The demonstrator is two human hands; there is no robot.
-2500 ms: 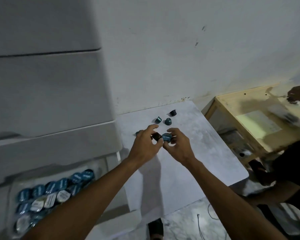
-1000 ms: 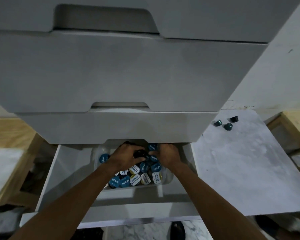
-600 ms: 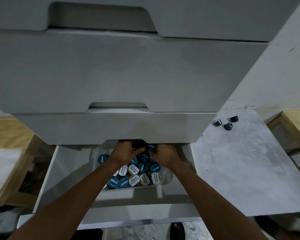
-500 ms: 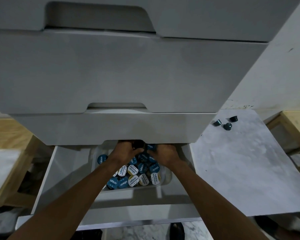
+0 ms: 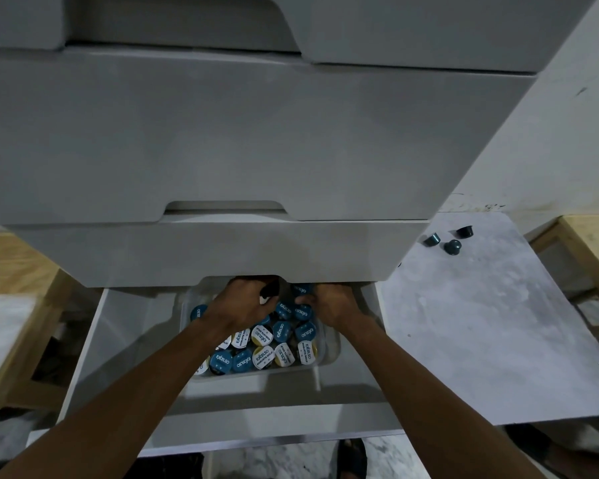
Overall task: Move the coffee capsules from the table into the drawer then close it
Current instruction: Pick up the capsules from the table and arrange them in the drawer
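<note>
The bottom drawer (image 5: 125, 340) of a grey cabinet stands open. In it a clear tray (image 5: 331, 352) holds several blue and white-lidded coffee capsules (image 5: 261, 356). Both my hands reach into the tray's back end, under the drawer above. My left hand (image 5: 244, 304) pinches a dark capsule (image 5: 268, 292). My right hand (image 5: 331, 302) has its fingers curled around a blue capsule (image 5: 303, 290). Three dark capsules (image 5: 452, 246) lie at the far left corner of the grey marble table (image 5: 481, 333), to the right of the cabinet.
Closed grey drawers (image 5: 222, 133) overhang the open one. A wooden frame (image 5: 583, 247) stands right of the table, and a wooden shelf (image 5: 21, 299) left of the cabinet. A sandalled foot (image 5: 351, 458) shows below the drawer front.
My hands picked capsules off the table, carried them left over the open drawer, and have pushed a little deeper toward the tray's back end. The three capsules on the table have not moved.
</note>
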